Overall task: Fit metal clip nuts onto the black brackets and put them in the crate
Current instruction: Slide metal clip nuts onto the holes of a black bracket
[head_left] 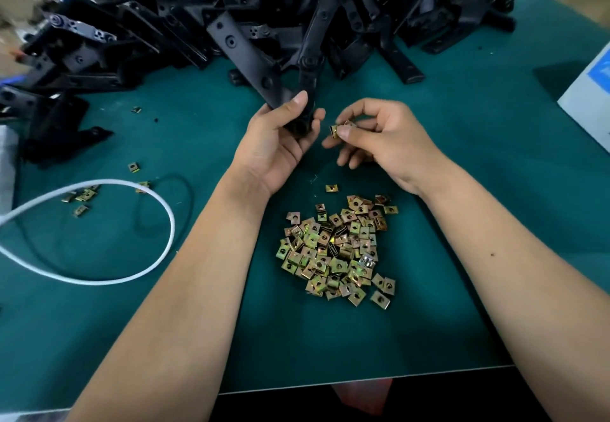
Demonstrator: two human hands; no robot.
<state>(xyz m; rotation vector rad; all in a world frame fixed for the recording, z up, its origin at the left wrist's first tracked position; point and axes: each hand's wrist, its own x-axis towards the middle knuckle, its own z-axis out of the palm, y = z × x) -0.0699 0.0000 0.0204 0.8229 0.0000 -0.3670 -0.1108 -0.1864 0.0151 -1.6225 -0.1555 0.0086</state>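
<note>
Pinching one small brass-coloured metal clip nut [340, 130], the right hand [379, 144] nears the long black steel bracket [251, 55] gripped by the left hand [280, 141] mid-table; misaligned, it could probably slip.

A white cable [158, 204] loops across the green tabletop [462, 157] at lower left; a white box [591, 91] sits at right edge.

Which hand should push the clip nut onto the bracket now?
The right hand: it already pinches a clip nut beside the end of the black bracket, which the left hand grips and can steady.
</note>
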